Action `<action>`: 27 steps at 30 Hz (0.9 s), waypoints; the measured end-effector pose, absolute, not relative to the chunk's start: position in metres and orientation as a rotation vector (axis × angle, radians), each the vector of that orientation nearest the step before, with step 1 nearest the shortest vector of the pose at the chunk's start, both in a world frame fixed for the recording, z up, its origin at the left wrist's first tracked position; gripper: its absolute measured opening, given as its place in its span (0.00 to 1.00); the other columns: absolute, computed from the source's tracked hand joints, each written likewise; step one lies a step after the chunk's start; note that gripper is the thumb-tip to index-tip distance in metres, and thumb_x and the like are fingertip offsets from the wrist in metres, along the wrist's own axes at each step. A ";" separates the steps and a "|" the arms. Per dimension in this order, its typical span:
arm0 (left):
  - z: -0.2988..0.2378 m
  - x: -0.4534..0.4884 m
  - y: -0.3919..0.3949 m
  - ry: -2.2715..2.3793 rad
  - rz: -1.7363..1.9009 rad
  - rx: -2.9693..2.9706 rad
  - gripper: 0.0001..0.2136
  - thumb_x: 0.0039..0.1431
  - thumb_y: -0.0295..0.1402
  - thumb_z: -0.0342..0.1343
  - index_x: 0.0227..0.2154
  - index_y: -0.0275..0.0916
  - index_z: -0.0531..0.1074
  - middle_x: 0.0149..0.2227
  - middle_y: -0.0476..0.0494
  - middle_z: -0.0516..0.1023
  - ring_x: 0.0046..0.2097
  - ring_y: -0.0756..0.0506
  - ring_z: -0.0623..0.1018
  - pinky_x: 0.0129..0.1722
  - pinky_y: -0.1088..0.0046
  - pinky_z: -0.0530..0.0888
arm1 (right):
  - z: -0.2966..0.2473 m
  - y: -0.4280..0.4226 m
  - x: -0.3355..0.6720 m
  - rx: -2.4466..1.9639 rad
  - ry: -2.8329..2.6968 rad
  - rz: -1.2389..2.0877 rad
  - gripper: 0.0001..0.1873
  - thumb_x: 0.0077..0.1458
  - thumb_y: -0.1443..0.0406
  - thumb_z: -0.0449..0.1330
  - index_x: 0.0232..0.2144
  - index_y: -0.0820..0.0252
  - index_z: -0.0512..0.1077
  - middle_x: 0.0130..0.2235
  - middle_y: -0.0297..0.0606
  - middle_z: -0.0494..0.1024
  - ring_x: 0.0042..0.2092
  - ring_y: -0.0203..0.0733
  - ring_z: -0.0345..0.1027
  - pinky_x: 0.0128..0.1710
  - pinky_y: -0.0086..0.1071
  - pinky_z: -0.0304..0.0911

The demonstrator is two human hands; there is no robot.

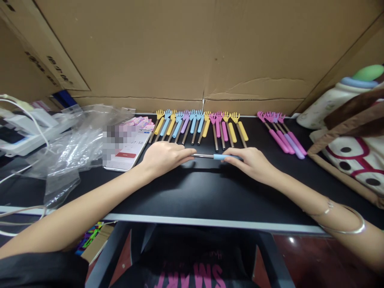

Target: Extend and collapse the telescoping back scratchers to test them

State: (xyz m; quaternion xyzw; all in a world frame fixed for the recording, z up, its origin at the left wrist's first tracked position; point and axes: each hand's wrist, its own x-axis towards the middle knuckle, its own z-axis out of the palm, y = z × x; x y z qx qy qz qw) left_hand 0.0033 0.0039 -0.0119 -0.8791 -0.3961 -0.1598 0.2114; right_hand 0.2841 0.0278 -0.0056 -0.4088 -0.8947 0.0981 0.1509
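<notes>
Between my hands, level above the black table, is a back scratcher with a metal rod and a light blue grip sleeve. My left hand is closed round its left end and hides whatever is there. The blue sleeve is held at the right end by the fingers of my right hand. Behind them lies a row of back scratcher heads on rods, each with a loose-looking coloured sleeve beside it. To the right, several back scratchers have pink or purple sleeves on their rods.
A phone lies left of my left hand, beside clear plastic bags and a white power strip with cables. At right stand a white bottle and a patterned bag. A cardboard wall closes off the back.
</notes>
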 end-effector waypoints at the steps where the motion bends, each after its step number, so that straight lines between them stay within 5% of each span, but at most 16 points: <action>1: -0.011 0.003 0.004 -1.070 -0.425 -2.429 0.17 0.67 0.43 0.42 0.41 0.47 0.76 0.24 0.50 0.77 0.26 0.51 0.75 0.21 0.74 0.57 | -0.005 0.028 0.284 -1.162 -2.592 0.369 0.20 0.61 0.52 0.47 0.34 0.55 0.74 0.25 0.30 0.75 0.23 0.31 0.63 0.25 0.25 0.52; 9: -0.009 0.005 0.002 -1.054 -0.372 -2.466 0.17 0.68 0.43 0.41 0.39 0.44 0.75 0.23 0.49 0.76 0.25 0.52 0.74 0.22 0.75 0.57 | -0.005 0.032 0.285 -1.094 -2.666 0.529 0.20 0.60 0.52 0.48 0.34 0.57 0.73 0.26 0.32 0.75 0.26 0.33 0.67 0.28 0.25 0.55; 16: -0.016 0.010 0.000 -1.271 -0.347 -2.573 0.15 0.66 0.45 0.44 0.42 0.46 0.74 0.32 0.49 0.80 0.28 0.50 0.77 0.20 0.75 0.55 | -0.009 0.030 0.287 -1.161 -2.674 0.017 0.16 0.60 0.53 0.51 0.36 0.53 0.74 0.26 0.30 0.77 0.25 0.34 0.69 0.24 0.26 0.50; 27: -0.011 0.014 -0.001 -1.527 -0.492 -3.139 0.15 0.67 0.43 0.43 0.45 0.50 0.74 0.37 0.54 0.80 0.34 0.51 0.78 0.28 0.80 0.63 | 0.004 0.020 0.292 -0.681 -2.523 -0.798 0.13 0.59 0.56 0.54 0.35 0.54 0.76 0.25 0.30 0.77 0.26 0.29 0.68 0.26 0.27 0.53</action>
